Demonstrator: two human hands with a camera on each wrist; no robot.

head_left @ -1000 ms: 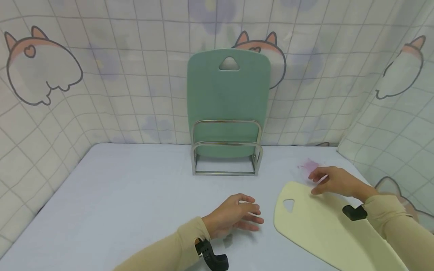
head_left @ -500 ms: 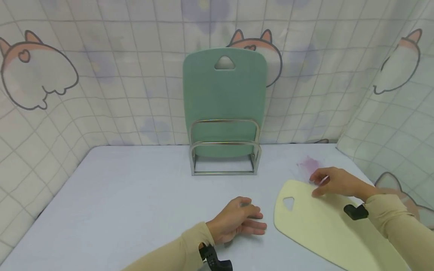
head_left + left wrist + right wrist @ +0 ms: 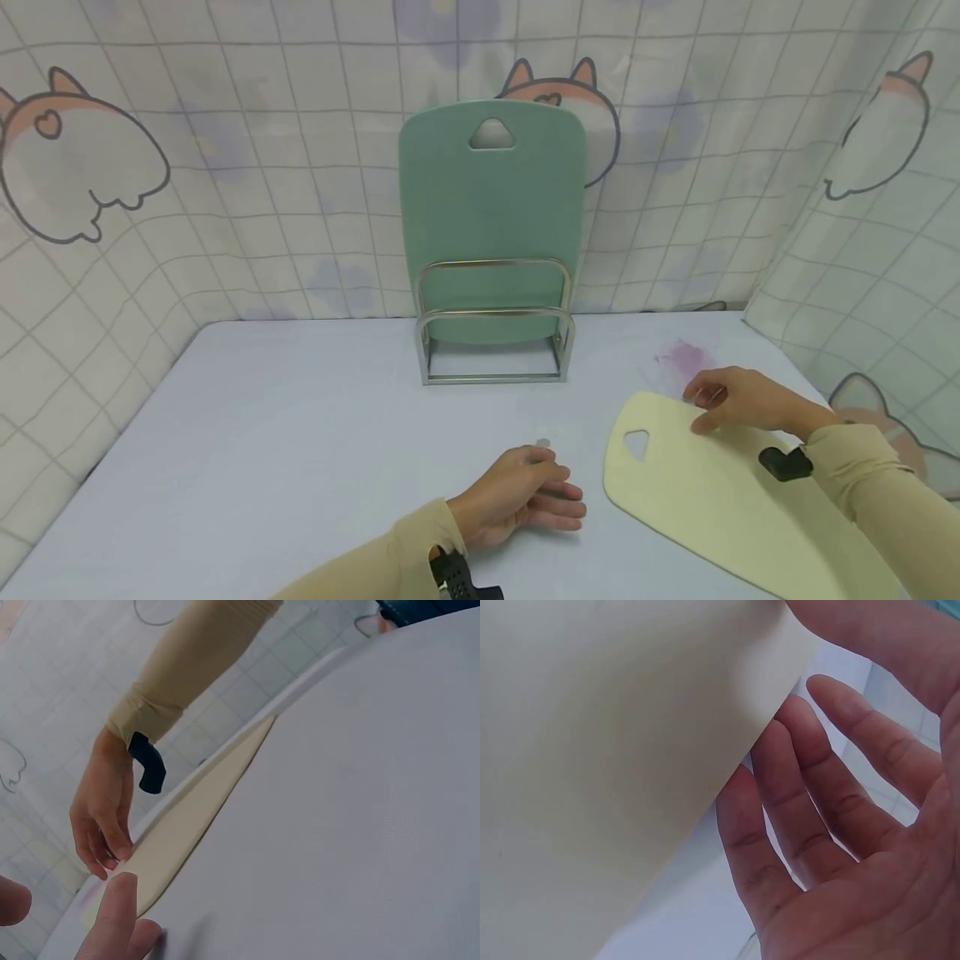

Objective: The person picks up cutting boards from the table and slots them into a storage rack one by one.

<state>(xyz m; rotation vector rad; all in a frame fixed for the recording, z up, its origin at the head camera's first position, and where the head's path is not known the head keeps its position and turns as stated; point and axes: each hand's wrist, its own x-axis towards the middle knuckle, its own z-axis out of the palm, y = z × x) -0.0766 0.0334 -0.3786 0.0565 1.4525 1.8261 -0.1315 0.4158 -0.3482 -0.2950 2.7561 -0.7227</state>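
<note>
Head view: a smooth, matte pale-yellow board (image 3: pixel 720 500), rounded at the corners and pierced by a small handle hole, is lying on the white tabletop (image 3: pixel 262 433). The right hand (image 3: pixel 742 402) is pinching its edge, thumb on the face. Nearby, the left hand (image 3: pixel 517 498) is hanging loose, thumb and fingers apart. A shiny, tubular metal rack (image 3: pixel 495 312) is holding up a green board (image 3: pixel 491 200).

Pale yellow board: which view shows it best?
Head view: the pale yellow board appears from above, handle hole visible, though cropped at the bottom. The left wrist shows it at a shallow slant; the right wrist, only a close-up part.
</note>
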